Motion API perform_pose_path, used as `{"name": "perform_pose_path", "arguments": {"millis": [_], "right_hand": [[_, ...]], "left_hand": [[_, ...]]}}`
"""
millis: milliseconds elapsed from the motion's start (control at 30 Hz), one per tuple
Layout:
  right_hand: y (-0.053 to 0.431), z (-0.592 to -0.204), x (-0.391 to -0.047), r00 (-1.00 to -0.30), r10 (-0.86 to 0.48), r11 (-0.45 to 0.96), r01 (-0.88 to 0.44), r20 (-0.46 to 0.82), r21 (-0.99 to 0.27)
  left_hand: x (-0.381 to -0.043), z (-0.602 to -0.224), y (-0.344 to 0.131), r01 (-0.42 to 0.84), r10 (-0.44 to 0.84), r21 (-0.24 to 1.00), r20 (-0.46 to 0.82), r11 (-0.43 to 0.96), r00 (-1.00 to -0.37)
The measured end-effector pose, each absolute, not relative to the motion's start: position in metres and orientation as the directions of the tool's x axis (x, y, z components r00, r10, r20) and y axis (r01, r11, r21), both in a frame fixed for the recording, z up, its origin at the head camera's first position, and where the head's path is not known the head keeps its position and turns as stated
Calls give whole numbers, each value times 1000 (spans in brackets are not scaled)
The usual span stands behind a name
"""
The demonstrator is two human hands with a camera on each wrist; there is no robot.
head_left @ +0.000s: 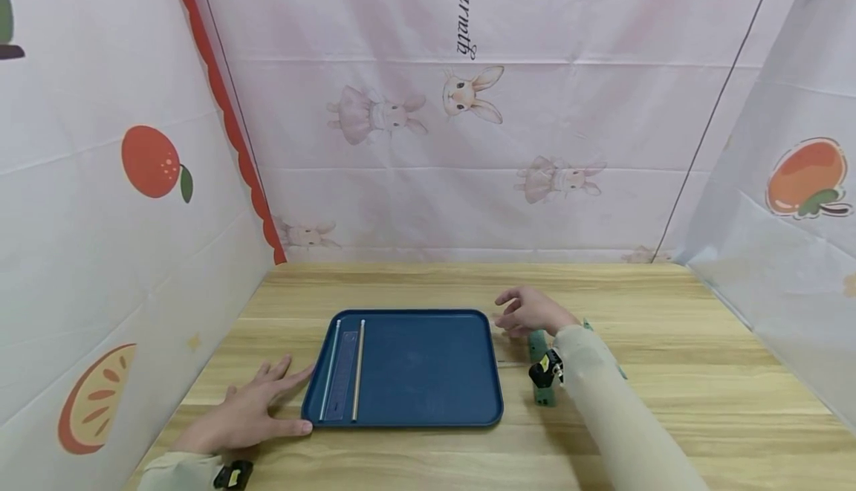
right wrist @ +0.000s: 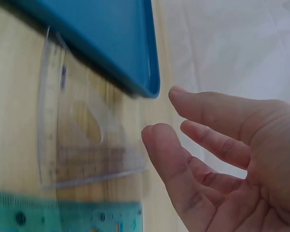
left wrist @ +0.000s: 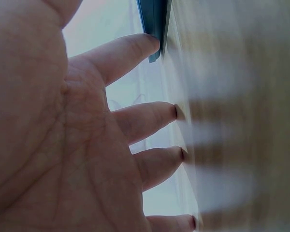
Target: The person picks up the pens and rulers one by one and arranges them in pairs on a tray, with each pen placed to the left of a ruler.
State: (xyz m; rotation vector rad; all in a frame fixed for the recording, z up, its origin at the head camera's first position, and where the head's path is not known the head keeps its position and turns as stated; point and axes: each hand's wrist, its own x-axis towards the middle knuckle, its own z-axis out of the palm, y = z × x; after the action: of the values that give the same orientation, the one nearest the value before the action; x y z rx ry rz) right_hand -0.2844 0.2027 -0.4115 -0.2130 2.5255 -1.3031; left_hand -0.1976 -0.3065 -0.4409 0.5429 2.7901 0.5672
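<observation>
My left hand [head_left: 250,409] spreads its fingers at the left edge of a blue tray [head_left: 428,372]. Its thumb touches the near left corner, and the index fingertip meets the rim in the left wrist view. Just right of the tray's far right corner, my right hand [head_left: 531,311] hovers with fingers loosely bent, thumb apart and nothing between them. Close to its fingertips, a clear set square [right wrist: 92,157] lies on the table beside the tray. A green ruler [right wrist: 77,212] lies below it, partly covered by the right wrist in the head view.
Inside the tray, along its left side, lie a bluish pencil [head_left: 331,372], a translucent purple ruler [head_left: 343,376] and a tan pencil [head_left: 358,372]. Another green piece [head_left: 623,373] shows from behind the right sleeve. Printed cloth walls [head_left: 428,209] enclose the wooden table [head_left: 702,372].
</observation>
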Motion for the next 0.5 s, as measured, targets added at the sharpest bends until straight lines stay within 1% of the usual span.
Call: {"name": "perform_pose_path", "arguments": {"millis": [267,500], "right_hand": [[212,-416,-288,-952,-236,642,-2,-196,-766],[217,-417,-289,-964,-196,772,-39,-180,-635]], "left_hand": [[-197,-441,-306,310,404,415,-161,855,-900],[-197,-439,-306,302,412,439,-180,846,-893]]}}
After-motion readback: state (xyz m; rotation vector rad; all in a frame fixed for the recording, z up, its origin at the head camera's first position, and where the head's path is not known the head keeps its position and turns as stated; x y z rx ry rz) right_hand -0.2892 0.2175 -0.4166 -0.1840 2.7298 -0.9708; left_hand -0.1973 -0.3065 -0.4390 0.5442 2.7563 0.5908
